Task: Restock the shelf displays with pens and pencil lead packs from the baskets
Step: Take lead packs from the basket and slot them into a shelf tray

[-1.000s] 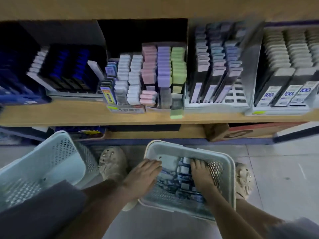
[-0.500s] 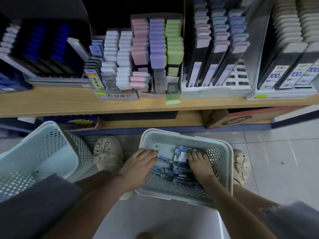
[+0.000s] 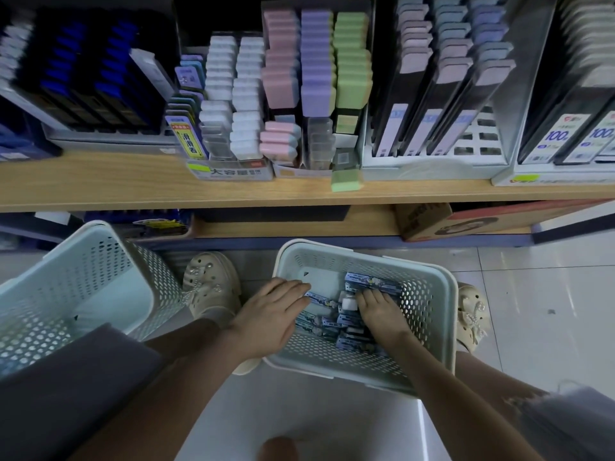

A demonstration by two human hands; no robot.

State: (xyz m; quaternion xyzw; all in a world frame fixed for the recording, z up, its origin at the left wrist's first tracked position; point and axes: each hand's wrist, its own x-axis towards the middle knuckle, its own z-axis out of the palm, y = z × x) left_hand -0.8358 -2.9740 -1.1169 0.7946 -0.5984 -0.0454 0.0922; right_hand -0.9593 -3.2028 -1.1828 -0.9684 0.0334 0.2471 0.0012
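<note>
Recording first a wooden shelf point(image 3: 100, 184) running across the whole view and carrying display racks side by side: a dark rack point(image 3: 83, 94) of blue and black items at left, a pastel display point(image 3: 316, 68) stacking pink, purple and green packs at centre, a white rack point(image 3: 432, 161) holding dark upright packs at right. Entering next two pale perforated baskets below the shelf: the left basket point(image 3: 100, 271) tilting at the view's left edge, the right basket point(image 3: 426, 307) sitting on the tiled floor point(image 3: 532, 327) between two beige clogs point(image 3: 213, 281). Logging the left hand point(image 3: 273, 314) reaching over the right basket's left rim, fingers straight and pressed together, tips touching one blue pack. Logging the right hand point(image 3: 379, 314) resting inside the same basket, fingers bent and close together, tips pressing down on the pile; pinching or not, impossible to tell. Placing the pencil lead packs point(image 3: 369, 284), blue and printed, in a loose heap on the right basket's bottom, under and between both hands. Adding last one green pack point(image 3: 346, 181) lying loose at the shelf's front edge, just before the pastel display.
</note>
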